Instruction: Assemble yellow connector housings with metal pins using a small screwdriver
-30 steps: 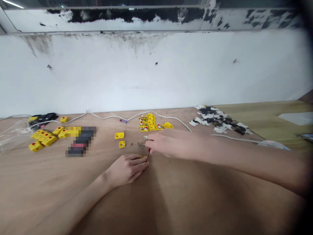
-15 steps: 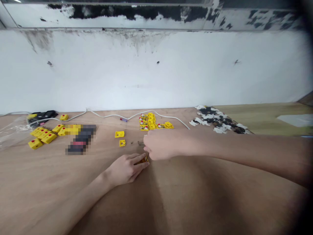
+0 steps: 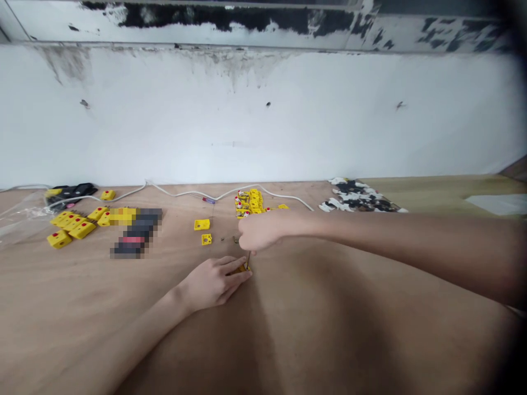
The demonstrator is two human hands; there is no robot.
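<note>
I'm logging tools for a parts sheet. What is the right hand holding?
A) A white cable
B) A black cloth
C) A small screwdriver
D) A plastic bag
C: the right hand grips a small screwdriver, its thin shaft pointing down at the yellow connector beneath the left hand.

The left hand (image 3: pixel 214 282) is lying palm-down with its fingers (image 3: pixel 236 274) together, left forearm (image 3: pixel 132 334) slanting in from below, while the right hand (image 3: pixel 259 231) is curling downward at the end of the outstretched right arm (image 3: pixel 411 249).
</note>
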